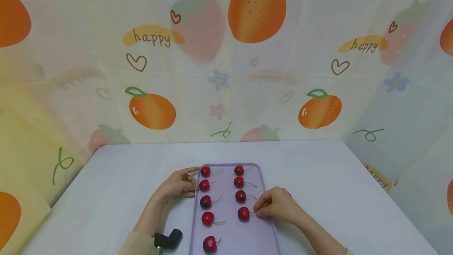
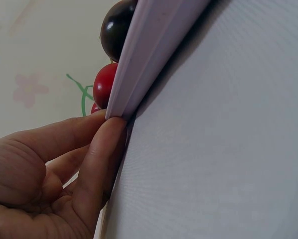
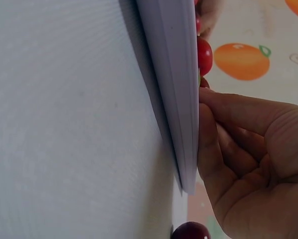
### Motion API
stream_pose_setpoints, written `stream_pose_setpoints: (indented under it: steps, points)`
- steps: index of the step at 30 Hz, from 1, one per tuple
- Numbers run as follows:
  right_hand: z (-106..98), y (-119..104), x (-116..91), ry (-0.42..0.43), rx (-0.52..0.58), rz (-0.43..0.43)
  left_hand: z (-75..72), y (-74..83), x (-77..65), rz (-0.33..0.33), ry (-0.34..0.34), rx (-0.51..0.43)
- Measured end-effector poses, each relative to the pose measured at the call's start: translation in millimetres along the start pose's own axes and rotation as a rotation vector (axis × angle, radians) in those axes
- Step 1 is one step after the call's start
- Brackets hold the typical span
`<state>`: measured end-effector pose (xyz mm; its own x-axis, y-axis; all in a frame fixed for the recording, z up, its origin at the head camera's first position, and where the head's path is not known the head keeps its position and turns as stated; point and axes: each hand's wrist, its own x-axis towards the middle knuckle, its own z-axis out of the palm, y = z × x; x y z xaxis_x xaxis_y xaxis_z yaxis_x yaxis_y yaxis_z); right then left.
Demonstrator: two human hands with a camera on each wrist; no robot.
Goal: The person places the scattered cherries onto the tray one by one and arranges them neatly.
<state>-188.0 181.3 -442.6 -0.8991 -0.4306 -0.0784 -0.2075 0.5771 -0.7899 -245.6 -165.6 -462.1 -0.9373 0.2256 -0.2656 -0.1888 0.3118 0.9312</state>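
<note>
A pale purple tray [image 1: 226,192] lies on the white table with several red cherries in two columns. My right hand [image 1: 276,206] pinches the green stem of the lowest cherry [image 1: 243,213] in the right column, which sits on the tray. In the right wrist view, thumb and index fingertip meet above the tray's side wall [image 3: 176,99], near a red cherry [image 3: 204,56]. My left hand [image 1: 178,184] holds the tray's left rim by the far corner, thumb and index finger at the edge [image 2: 126,74] in the left wrist view.
The left column includes a far cherry [image 1: 205,171] and a near cherry [image 1: 210,244]. A black wrist device [image 1: 169,239] sits at the left sleeve. Behind the table [image 1: 134,156] hangs a fruit-printed cloth [image 1: 226,89], which also covers both sides.
</note>
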Motion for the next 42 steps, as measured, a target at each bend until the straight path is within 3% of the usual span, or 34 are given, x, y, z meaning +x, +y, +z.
stream_pose_setpoints:
  steps: [8, 15, 32, 42]
  points:
    - [-0.9, 2.7, 0.3, -0.008, 0.06, -0.009, -0.9, 0.6, -0.9, 0.028, -0.021, -0.006]
    - [-6.8, 3.5, 2.2, 0.049, 0.106, -0.007, -1.0, 1.3, 0.8, 0.036, -0.026, -0.007]
    - [-53.2, 13.4, -15.7, 0.167, 0.188, 0.092, -0.3, -0.1, 1.0, 0.021, -0.014, -0.002]
    - [-68.6, 26.2, -20.0, 0.257, 0.159, 0.161, -0.6, 0.3, -0.1, 0.024, -0.014, -0.014]
